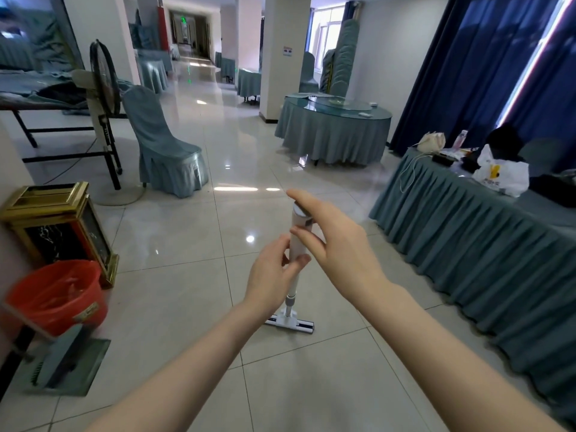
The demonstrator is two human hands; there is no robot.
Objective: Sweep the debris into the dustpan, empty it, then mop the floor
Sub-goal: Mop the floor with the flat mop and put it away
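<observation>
I have the mop (297, 221) standing nearly upright in front of me, its flat head (290, 322) resting on the glossy tiled floor (187, 244) between my forearms; my left hand (274, 279) is wrapped round the white handle just below its thick top section, fingers curled behind and thumb in front, so this hand carries it; my right hand (339, 244) is open, fingers straight, the forefinger reaching over the end cap and the thumb lying across the front of the handle, touching rather than clasping. I judge the mop light and stiff, a thin tube with a narrow head, easy to steer but apt to twist if held one-handed; the smooth plastic may slip in a loose palm, so the best hold is one hand on the thick top and the other lower down the shaft. The red bucket (56, 294) and what I take for the dustpan (62, 360) sit off to my left; sweeping looks done, mopping not yet begun.
</observation>
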